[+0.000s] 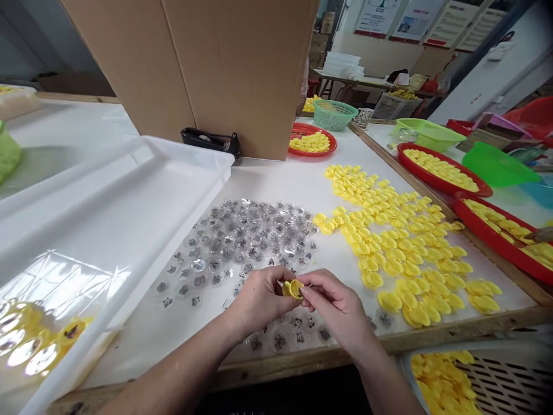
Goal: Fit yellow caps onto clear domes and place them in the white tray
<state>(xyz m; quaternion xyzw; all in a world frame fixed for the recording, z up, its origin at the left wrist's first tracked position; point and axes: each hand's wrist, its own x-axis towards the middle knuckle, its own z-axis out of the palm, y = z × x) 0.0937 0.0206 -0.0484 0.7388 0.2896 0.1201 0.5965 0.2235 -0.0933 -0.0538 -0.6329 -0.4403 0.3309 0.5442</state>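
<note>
Near the table's front edge, my left hand (263, 295) pinches a small round yellow piece (295, 289) between thumb and fingers. My right hand (334, 302) touches the same piece from the right, its fingertips closed at the rim around something dark that is too small to name. Behind and around my hands lie many clear round discs (242, 233) with dark printed pictures. To their right, a wide spread of yellow pieces (393, 253) covers the white table (268, 178).
A large white tray (173, 230) at the left holds finished-looking yellow pieces (32, 340). A cardboard sheet (233, 75) and black tape dispenser (211, 141) stand behind. Red plates (486, 189) and a green basket (334, 115) sit farther back; a person's hand (540, 234) shows far right.
</note>
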